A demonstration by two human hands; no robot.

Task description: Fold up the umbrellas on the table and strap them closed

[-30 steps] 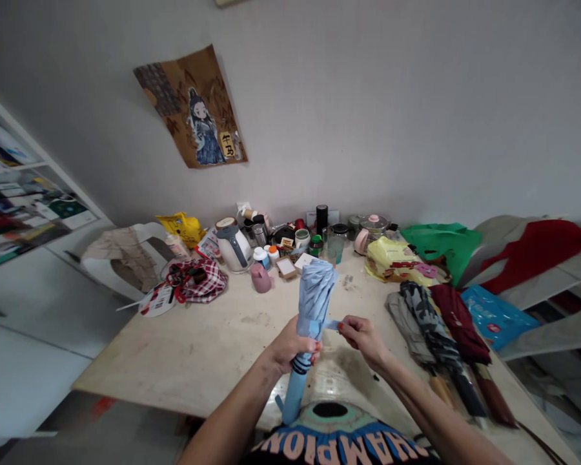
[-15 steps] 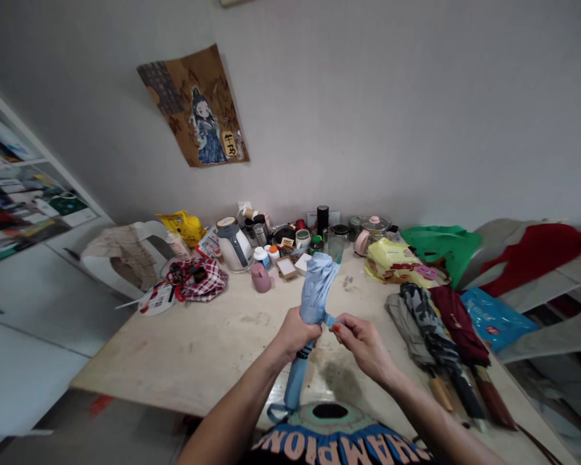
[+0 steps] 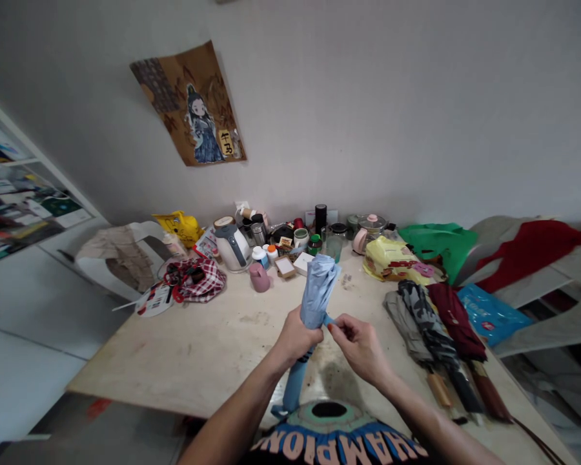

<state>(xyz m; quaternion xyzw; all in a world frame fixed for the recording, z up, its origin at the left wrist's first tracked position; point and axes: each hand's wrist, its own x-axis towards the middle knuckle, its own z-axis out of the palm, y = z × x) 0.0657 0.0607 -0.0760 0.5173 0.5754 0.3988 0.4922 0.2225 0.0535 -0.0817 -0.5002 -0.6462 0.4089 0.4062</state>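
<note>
I hold a folded light blue umbrella (image 3: 317, 287) upright over the near middle of the wooden table (image 3: 208, 349). My left hand (image 3: 294, 339) is wrapped round its lower folds, just above the blue handle (image 3: 293, 387). My right hand (image 3: 356, 345) pinches the umbrella's thin blue closing strap (image 3: 328, 320) close against the folds. The canopy end points up and away from me.
Three folded umbrellas, grey, camouflage and dark red (image 3: 436, 329), lie at the right. A white kettle (image 3: 230, 244), a pink cup (image 3: 260, 278), jars and boxes crowd the back edge. A checked bag (image 3: 196, 281) lies left, a yellow bag (image 3: 392, 259) and a green bag (image 3: 438, 242) right.
My right hand has drawn the strap in from stretched out to the right to tight against the umbrella. The umbrella has tilted slightly and the view has shifted a little.
</note>
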